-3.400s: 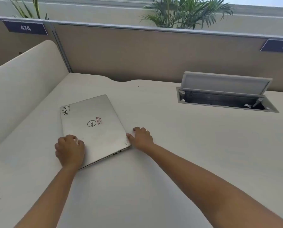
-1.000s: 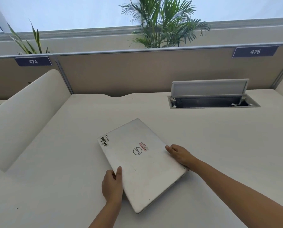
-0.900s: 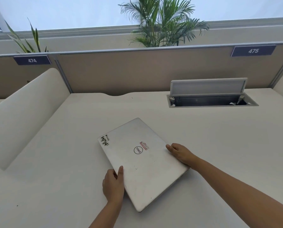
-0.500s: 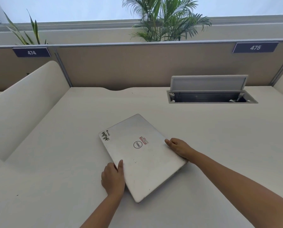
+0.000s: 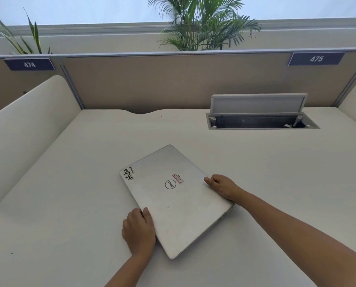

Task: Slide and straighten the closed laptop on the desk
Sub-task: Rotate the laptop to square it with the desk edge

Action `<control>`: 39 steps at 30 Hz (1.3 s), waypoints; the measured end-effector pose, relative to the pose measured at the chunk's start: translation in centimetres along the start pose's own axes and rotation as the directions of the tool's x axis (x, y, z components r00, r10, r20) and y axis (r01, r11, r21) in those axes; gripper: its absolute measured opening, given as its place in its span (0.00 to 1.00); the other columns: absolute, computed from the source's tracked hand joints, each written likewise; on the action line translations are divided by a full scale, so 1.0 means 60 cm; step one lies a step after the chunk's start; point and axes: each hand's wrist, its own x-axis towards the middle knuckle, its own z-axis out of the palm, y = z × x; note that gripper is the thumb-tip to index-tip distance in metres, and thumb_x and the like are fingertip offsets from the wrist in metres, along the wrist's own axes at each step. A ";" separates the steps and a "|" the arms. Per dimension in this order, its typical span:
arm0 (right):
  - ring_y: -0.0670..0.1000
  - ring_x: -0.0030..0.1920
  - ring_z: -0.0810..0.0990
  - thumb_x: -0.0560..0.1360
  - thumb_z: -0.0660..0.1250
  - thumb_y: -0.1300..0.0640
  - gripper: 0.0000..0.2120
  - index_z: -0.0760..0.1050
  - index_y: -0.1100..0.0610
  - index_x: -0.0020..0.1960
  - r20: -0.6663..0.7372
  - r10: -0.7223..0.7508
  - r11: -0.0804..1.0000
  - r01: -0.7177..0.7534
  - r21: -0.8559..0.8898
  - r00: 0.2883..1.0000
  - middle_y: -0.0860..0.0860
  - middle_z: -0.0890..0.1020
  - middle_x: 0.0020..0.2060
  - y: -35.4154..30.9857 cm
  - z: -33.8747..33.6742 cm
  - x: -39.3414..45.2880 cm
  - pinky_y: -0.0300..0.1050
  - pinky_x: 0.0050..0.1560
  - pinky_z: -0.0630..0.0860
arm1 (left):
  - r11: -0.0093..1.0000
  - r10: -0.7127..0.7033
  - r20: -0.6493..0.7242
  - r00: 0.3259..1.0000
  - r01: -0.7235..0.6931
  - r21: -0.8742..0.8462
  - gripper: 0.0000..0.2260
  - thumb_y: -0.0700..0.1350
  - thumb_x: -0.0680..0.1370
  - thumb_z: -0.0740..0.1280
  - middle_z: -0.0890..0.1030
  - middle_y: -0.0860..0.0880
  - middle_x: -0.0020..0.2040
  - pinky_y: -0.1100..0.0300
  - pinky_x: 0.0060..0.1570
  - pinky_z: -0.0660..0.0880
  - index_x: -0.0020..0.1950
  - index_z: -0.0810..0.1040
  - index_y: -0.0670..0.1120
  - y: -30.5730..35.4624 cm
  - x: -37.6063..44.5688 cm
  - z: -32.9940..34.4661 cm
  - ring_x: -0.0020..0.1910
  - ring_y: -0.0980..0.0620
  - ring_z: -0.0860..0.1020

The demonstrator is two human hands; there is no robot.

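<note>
The broad, pale cream surface [image 5: 73, 204] carries a closed, silver, rectangular metal laptop [image 5: 176, 200] near its middle, lying flat and skewed so that one corner points toward the person and its stickered corner points away to the left. The right forearm reaches in from the lower right with the right hand [image 5: 222, 187] curled against the laptop's right-hand edge, fingers [image 5: 209, 180] bent and pressing on the lid's rim. The left hand [image 5: 138, 232] rests on the surface at the laptop's near-left edge, its fingers loosely curled and touching that edge, the thumb lying along the lid.
</note>
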 end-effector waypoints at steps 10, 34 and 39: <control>0.52 0.39 0.70 0.77 0.53 0.40 0.22 0.59 0.53 0.32 -0.068 -0.016 0.960 -0.004 -0.282 0.998 0.51 0.71 0.37 0.004 0.010 0.007 0.46 0.41 0.62 | 0.991 0.014 0.019 1.000 -0.016 0.135 0.12 0.43 0.75 0.63 0.77 0.36 0.35 0.50 0.36 0.66 0.36 0.72 0.35 0.008 -0.004 -0.002 0.38 0.37 0.74; 0.53 0.38 0.73 0.77 0.55 0.44 0.17 0.67 0.56 0.37 -0.267 -0.034 0.971 -0.031 -0.238 0.963 0.49 0.73 0.33 0.001 0.024 -0.020 0.46 0.41 0.66 | 0.924 0.267 0.141 0.953 -0.295 0.245 0.12 0.45 0.73 0.68 0.75 0.44 0.31 0.53 0.33 0.66 0.34 0.69 0.44 -0.030 -0.005 -0.023 0.31 0.45 0.68; 0.54 0.47 0.75 0.75 0.62 0.50 0.09 0.71 0.55 0.46 -0.433 0.136 0.990 -0.137 0.030 0.891 0.49 0.77 0.38 0.014 0.031 -0.070 0.48 0.46 0.72 | 0.953 0.216 0.080 0.973 -0.228 0.199 0.15 0.43 0.70 0.71 0.76 0.37 0.48 0.44 0.45 0.72 0.52 0.73 0.37 -0.027 0.019 -0.024 0.47 0.36 0.75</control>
